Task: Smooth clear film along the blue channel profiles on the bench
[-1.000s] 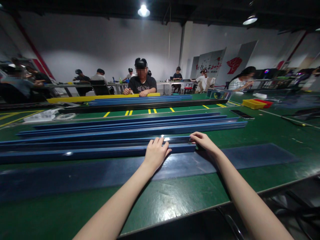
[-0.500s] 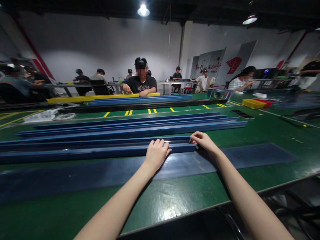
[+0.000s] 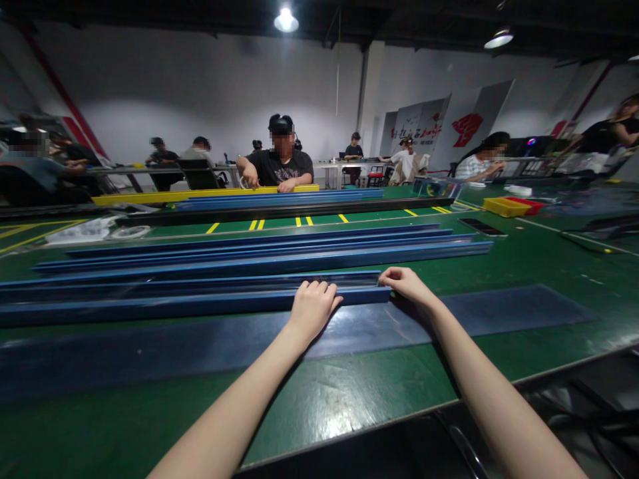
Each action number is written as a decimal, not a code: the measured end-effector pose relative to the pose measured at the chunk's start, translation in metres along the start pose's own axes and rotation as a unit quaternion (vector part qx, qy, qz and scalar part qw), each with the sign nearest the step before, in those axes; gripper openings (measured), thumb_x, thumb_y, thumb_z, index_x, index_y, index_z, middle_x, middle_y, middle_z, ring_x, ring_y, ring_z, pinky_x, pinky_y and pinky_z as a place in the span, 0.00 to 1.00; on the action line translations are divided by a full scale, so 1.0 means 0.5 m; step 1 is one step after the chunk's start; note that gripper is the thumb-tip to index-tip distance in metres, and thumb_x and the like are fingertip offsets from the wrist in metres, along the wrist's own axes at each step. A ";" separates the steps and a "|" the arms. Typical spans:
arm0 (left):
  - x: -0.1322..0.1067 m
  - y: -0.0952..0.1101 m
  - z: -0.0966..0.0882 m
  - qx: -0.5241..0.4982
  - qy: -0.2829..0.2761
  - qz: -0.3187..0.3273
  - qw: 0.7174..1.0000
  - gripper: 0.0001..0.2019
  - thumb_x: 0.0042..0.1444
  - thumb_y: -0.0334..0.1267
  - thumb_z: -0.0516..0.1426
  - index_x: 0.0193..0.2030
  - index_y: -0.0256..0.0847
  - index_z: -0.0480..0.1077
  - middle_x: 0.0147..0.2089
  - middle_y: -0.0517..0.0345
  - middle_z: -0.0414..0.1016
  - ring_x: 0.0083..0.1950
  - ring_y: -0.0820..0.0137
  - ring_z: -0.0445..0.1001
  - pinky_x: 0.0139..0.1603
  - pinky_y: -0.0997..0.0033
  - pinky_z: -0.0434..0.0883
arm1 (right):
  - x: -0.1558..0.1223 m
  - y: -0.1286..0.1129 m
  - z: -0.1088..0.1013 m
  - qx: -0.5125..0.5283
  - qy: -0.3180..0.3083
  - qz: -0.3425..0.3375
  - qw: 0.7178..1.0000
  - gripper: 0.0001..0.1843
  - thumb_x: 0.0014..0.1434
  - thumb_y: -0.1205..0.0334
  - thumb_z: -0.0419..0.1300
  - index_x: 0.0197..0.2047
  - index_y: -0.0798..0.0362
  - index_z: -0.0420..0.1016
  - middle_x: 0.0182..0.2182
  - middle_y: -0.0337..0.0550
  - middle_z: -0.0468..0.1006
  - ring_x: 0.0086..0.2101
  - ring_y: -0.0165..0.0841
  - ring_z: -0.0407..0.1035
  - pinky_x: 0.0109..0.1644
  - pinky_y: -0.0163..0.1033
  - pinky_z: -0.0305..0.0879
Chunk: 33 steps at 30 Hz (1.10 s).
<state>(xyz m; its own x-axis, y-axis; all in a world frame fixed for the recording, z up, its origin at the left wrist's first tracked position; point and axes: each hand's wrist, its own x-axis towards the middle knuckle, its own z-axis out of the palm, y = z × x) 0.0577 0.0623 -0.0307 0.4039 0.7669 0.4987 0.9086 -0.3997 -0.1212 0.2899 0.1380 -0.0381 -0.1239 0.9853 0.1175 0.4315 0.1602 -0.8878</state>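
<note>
A long dark blue channel rail [image 3: 190, 303] lies across the green table [image 3: 349, 392], nearest to me. My left hand [image 3: 312, 306] rests on its near wall with fingers curled over the edge. At the rail's right end my right hand [image 3: 407, 283] is closed, fingers pinched against the end; what they pinch is hidden. Several more blue rails [image 3: 259, 256] lie parallel just behind. A dark blue flat strip [image 3: 499, 313] lies under my forearms.
A person in black sits opposite behind yellow and blue rails [image 3: 210, 195]. A black phone [image 3: 483, 228] and yellow and red trays [image 3: 508, 207] are at the right. White bags and tape [image 3: 100, 231] lie at the left. Other people work at tables behind.
My hands have barely moved; the right hand slid slightly lower at the rail's end. The person opposite raised one arm, and a person came into view at far right.
</note>
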 end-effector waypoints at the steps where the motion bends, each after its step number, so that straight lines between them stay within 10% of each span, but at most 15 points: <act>1: 0.000 0.000 0.000 -0.001 0.000 0.001 1.000 0.09 0.57 0.42 0.52 0.32 0.39 0.66 0.30 0.55 0.72 0.34 0.66 0.69 0.34 0.68 0.57 | 0.000 0.001 0.000 -0.004 -0.001 0.002 1.000 0.08 0.39 0.57 0.59 0.20 0.54 0.70 0.20 0.40 0.72 0.23 0.27 0.63 0.26 0.32 0.56; 33: 0.002 -0.005 0.006 -0.006 -0.019 0.019 1.000 0.11 0.59 0.43 0.49 0.33 0.39 0.65 0.31 0.57 0.73 0.34 0.67 0.70 0.34 0.68 0.57 | 0.005 0.013 0.001 -0.083 0.004 0.020 0.996 0.08 0.40 0.60 0.57 0.19 0.55 0.73 0.17 0.41 0.71 0.20 0.27 0.60 0.24 0.33 0.54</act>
<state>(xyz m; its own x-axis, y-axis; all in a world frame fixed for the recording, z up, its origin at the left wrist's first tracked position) 0.0559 0.0654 -0.0324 0.4425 0.7693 0.4607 0.8910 -0.4354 -0.1287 0.2920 0.1417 -0.0439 -0.0968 0.9914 0.0880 0.5779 0.1280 -0.8060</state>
